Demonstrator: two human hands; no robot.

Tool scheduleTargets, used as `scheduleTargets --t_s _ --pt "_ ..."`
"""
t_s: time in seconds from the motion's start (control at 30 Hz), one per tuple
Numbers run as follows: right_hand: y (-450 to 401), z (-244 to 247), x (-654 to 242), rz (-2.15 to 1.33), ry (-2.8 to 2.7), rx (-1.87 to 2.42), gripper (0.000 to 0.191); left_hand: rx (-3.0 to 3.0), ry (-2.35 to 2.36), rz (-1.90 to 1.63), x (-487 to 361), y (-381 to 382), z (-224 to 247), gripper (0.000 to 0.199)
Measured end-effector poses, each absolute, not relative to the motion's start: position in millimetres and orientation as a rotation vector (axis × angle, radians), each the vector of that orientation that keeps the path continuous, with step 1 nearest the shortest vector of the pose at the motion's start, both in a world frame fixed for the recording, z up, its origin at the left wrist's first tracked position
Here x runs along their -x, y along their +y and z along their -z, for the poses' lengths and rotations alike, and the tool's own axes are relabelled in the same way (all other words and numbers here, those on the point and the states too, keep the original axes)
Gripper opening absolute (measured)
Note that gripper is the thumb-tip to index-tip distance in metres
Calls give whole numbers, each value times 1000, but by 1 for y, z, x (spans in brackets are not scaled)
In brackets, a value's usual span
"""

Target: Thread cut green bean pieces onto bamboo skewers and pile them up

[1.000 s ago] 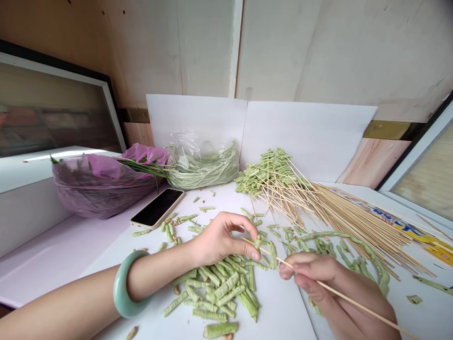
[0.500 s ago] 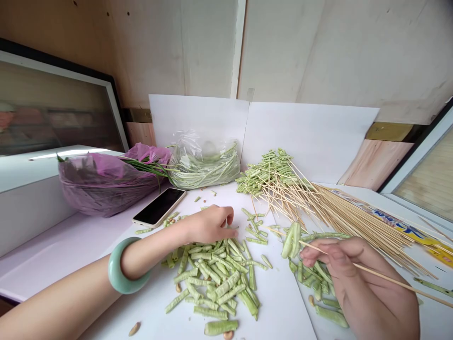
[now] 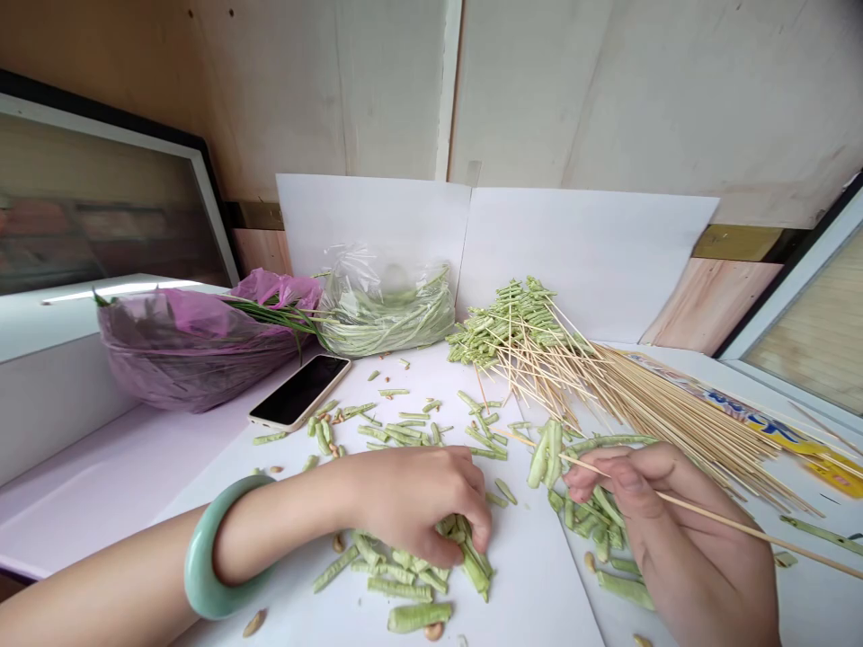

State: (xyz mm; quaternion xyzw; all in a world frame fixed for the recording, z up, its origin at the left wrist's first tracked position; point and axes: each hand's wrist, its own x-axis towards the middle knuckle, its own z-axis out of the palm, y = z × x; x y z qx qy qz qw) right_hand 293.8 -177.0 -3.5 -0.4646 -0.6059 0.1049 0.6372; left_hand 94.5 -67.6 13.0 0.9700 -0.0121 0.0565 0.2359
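Note:
My left hand (image 3: 431, 503), with a green bangle (image 3: 219, 548) on its wrist, reaches down into a pile of cut green bean pieces (image 3: 397, 589). Its thumb and fingers close around a piece at the pile's right side. My right hand (image 3: 674, 521) pinches a thin wooden skewer (image 3: 721, 521) that slants down to the right. Two or so bean pieces (image 3: 546, 454) are threaded near the skewer's tip. Below that hand lie more bean pieces (image 3: 624, 589), partly hidden by it.
Filled skewers (image 3: 516, 314) and a bundle of bare skewers (image 3: 674, 413) lie at the back right. A phone (image 3: 300, 393), a purple bag (image 3: 195, 350) and a clear bag of long beans (image 3: 387, 314) stand at the back left.
My left hand has moved right and down from above the back of the pile onto its right side, and its fingers have closed on a piece. My right hand has barely shifted.

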Motion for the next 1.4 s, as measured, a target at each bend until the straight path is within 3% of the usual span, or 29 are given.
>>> scheduleTargets --t_s 0.3,0.5,0.77,1.0,1.13,1.27,1.4 --pt "-177 6 -298 -221 -1441 1055 19 -2708 199 -205 -91 -65 -20 12" --pt "-177 4 -297 -219 -1458 1050 20 -2776 624 91 -84 -68 -33 39" --pt "-177 5 -296 -215 -1447 1039 19 -2703 436 128 -84 -67 -32 25" --pt "-179 11 -301 -240 -1435 984 15 -2207 520 -328 -85 -55 -30 13" --pt "-178 13 -303 -259 -1441 918 13 -1753 527 -567 -92 -46 -20 21" --pt "-179 11 -300 -312 -1476 922 16 -1482 526 -620 -96 -47 -17 35" --pt "-180 9 -296 -322 -1462 917 13 -1402 503 -603 -96 -52 -19 35"
